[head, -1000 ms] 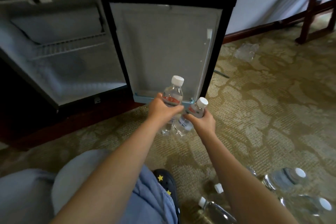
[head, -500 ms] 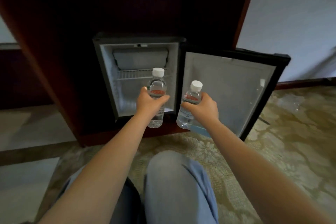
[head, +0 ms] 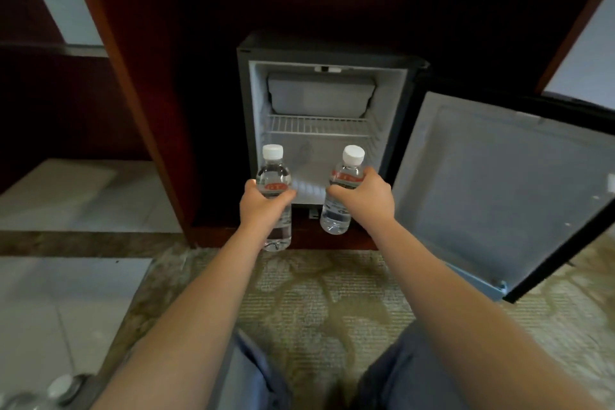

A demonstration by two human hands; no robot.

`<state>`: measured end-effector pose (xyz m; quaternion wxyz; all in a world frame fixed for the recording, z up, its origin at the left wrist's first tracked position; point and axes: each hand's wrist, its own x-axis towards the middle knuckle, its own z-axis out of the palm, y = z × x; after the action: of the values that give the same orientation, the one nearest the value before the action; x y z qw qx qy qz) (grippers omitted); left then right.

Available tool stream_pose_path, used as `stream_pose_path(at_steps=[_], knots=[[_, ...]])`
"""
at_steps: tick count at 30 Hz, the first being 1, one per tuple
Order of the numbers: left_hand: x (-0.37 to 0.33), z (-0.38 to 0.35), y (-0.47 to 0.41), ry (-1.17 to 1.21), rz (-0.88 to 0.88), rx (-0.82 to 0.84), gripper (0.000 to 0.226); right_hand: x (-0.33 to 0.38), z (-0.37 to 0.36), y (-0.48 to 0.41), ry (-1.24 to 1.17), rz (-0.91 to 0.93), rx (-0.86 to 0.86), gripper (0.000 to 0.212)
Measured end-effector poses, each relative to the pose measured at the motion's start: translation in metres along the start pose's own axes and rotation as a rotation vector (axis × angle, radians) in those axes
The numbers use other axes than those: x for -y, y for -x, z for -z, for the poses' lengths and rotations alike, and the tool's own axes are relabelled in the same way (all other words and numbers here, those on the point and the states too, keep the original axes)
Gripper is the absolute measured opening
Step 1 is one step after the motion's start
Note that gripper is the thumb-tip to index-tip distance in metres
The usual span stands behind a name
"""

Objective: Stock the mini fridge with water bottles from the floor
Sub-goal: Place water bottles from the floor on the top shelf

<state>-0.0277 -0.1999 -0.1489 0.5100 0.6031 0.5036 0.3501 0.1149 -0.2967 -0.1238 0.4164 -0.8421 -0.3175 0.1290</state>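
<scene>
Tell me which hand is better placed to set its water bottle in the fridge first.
Probably the right hand: its bottle faces the middle of the open fridge. The left hand holds the other bottle close to the fridge's left wall.

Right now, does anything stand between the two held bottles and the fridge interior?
Nothing visible does. The door stands wide open; the left bottle and right bottle are held before the fridge opening, under its wire shelf.

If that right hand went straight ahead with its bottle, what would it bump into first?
Probably nothing soon: the right hand and its water bottle aim into the open mini fridge, below the wire shelf; depth unclear.
</scene>
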Motion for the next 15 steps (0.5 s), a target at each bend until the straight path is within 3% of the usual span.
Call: stream_pose_path(at_steps=[10, 15], knots=[[0.025, -0.016, -0.021, -0.015, 0.091, 0.057, 0.045, -0.015, -0.031, -0.019, 0.098, 0.020, 0.094, 0.054], [0.028, -0.011, -0.025, 0.027, 0.099, 0.001, 0.041, -0.018, -0.032, -0.019, 0.115, 0.006, 0.125, 0.056]])
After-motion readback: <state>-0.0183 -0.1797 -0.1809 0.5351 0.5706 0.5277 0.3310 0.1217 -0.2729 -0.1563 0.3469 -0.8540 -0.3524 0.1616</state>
